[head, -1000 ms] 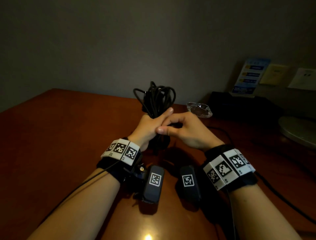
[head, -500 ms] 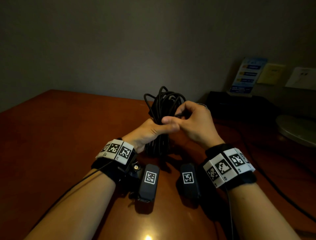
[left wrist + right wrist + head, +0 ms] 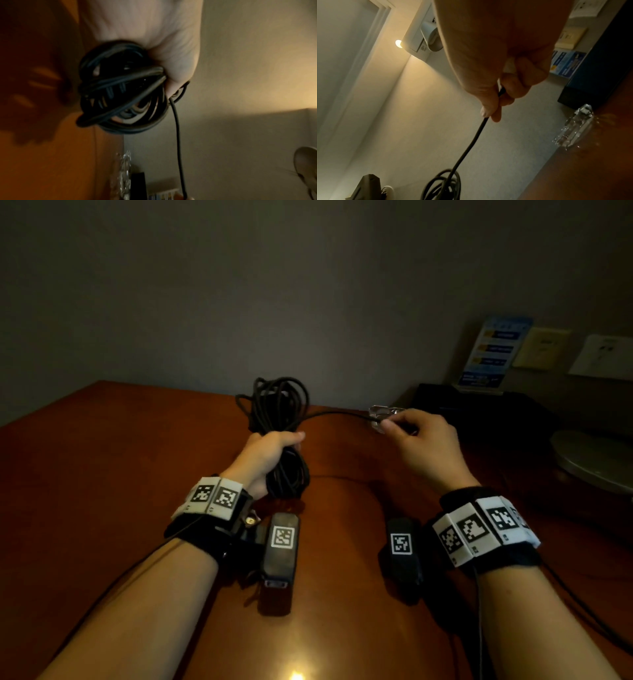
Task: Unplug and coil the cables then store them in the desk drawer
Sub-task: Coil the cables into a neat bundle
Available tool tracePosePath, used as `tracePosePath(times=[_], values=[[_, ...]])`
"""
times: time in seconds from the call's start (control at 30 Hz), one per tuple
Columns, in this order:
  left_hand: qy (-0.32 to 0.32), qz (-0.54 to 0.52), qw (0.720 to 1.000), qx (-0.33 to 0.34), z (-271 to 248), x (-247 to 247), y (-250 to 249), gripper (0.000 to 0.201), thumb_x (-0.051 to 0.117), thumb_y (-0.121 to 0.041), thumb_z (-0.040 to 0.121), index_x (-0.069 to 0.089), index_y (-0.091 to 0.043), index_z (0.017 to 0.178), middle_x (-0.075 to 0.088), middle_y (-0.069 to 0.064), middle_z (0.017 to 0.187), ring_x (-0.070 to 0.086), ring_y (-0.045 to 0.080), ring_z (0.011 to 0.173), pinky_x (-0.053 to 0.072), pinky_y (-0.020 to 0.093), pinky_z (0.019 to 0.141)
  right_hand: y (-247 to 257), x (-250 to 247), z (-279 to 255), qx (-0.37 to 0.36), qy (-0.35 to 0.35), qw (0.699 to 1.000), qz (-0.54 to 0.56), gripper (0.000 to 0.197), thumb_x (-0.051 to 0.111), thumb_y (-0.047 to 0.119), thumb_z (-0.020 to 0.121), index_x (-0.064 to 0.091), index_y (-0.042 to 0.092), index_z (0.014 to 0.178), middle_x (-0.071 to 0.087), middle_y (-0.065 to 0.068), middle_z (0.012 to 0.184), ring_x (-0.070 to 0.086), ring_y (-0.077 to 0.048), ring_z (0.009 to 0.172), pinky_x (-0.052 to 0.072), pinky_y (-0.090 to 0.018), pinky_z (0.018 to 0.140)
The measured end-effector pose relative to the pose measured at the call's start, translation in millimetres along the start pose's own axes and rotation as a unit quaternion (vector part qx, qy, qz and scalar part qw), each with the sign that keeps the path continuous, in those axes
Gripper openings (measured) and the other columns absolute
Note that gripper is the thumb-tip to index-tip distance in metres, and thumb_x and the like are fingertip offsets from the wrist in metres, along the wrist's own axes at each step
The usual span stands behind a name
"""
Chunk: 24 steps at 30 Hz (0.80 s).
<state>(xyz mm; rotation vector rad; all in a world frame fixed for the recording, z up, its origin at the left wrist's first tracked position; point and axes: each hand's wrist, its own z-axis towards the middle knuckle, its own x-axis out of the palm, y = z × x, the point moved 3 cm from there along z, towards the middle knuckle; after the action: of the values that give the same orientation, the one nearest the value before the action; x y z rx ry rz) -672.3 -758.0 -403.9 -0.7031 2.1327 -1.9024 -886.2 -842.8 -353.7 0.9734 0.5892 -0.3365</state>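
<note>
A bundle of coiled black cable stands upright above the brown desk, and my left hand grips it round the middle. The left wrist view shows the same coil bunched in my fist. One loose strand runs taut from the coil to the right. My right hand pinches that strand's end between thumb and fingers. In the right wrist view the strand leads down from my fingertips to the coil. No drawer is in view.
A clear glass dish sits on the desk just behind my right hand. A dark box with a blue leaflet stand is at the back right. A round lamp base and another dark cable lie on the right.
My right hand has pulled away to the right, drawing a loose strand of cable out taut from the coil. My left hand keeps its grip on the bundle.
</note>
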Motion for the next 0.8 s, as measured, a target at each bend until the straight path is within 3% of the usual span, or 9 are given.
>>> tracePosePath(times=[0.1,0.23,0.37,0.47,0.53,0.6,0.67,0.8], values=[[-0.025,-0.008,0.999,-0.019,4.6,-14.1,0.6,0.020,0.067,-0.014,0.088,0.057,-0.009,0.072,0.054,0.003,0.060,0.054,0.018,0.050,0.043,0.032,0.060,-3.2,-1.7,1.0,-0.005,-0.005,1.000,0.003,0.015,0.063,0.031,0.092,0.074,0.022,0.098,0.065,0.011,0.089,0.057,-0.004,0.091,0.035,-0.011,0.067],[-0.007,0.029,0.999,-0.038,5.7,-10.9,3.8,0.020,0.066,-0.014,0.087,0.056,-0.008,0.071,0.052,0.003,0.059,0.053,0.015,0.044,0.042,0.030,0.056,4.3,3.3,0.4,-0.037,-0.032,0.999,0.014,0.013,0.063,0.030,0.093,0.073,0.023,0.097,0.067,0.012,0.092,0.057,-0.001,0.090,0.033,0.004,0.068],[0.022,0.078,0.996,-0.033,6.0,-3.5,6.6,0.020,0.072,-0.016,0.079,0.059,-0.004,0.088,0.057,0.007,0.070,0.058,0.022,0.059,0.046,0.033,0.063,9.4,-2.0,-0.4,-0.045,-0.057,0.995,0.061,0.006,0.062,0.028,0.093,0.068,0.029,0.093,0.066,0.013,0.091,0.058,-0.001,0.087,0.037,0.002,0.070],[0.075,0.127,0.989,-0.007,-1.1,8.9,3.6,0.001,0.070,-0.010,0.080,0.069,-0.010,0.080,0.062,0.001,0.070,0.058,0.022,0.070,0.044,0.036,0.074,17.1,-3.0,-2.2,-0.074,-0.072,0.988,0.116,0.006,0.062,0.022,0.094,0.068,0.024,0.095,0.066,0.013,0.089,0.060,0.005,0.083,0.041,-0.002,0.071],[0.100,0.148,0.984,0.008,-5.7,16.6,1.6,0.006,0.071,-0.010,0.073,0.071,-0.015,0.076,0.063,-0.002,0.067,0.058,0.022,0.071,0.043,0.037,0.077,23.0,-5.6,-2.6,-0.090,-0.085,0.980,0.154,0.008,0.059,0.018,0.095,0.067,0.019,0.096,0.064,0.014,0.088,0.058,0.009,0.077,0.043,-0.005,0.071],[0.120,0.163,0.979,0.021,-9.1,22.5,0.3,0.009,0.070,-0.011,0.066,0.069,-0.014,0.074,0.063,-0.003,0.064,0.057,0.022,0.070,0.043,0.038,0.077,26.5,-11.6,-1.5,-0.103,-0.107,0.973,0.174,0.010,0.058,0.017,0.096,0.068,0.018,0.097,0.063,0.016,0.089,0.057,0.008,0.081,0.047,-0.014,0.078],[0.134,0.188,0.973,0.031,-10.8,27.2,-0.5,0.008,0.069,-0.006,0.072,0.067,-0.013,0.074,0.063,-0.007,0.060,0.057,0.020,0.070,0.043,0.037,0.077,29.1,-17.8,-1.4,-0.115,-0.125,0.968,0.187,0.010,0.057,0.017,0.097,0.067,0.019,0.096,0.062,0.017,0.086,0.056,0.007,0.081,0.046,-0.018,0.079],[0.129,0.223,0.965,0.045,-13.1,34.0,-2.2,0.014,0.065,0.000,0.081,0.065,-0.013,0.076,0.062,-0.006,0.066,0.058,0.018,0.073,0.045,0.035,0.077,33.2,-25.5,-2.8,-0.130,-0.140,0.958,0.216,0.011,0.056,0.017,0.097,0.065,0.021,0.094,0.058,0.016,0.080,0.052,0.006,0.071,0.042,-0.014,0.069]])
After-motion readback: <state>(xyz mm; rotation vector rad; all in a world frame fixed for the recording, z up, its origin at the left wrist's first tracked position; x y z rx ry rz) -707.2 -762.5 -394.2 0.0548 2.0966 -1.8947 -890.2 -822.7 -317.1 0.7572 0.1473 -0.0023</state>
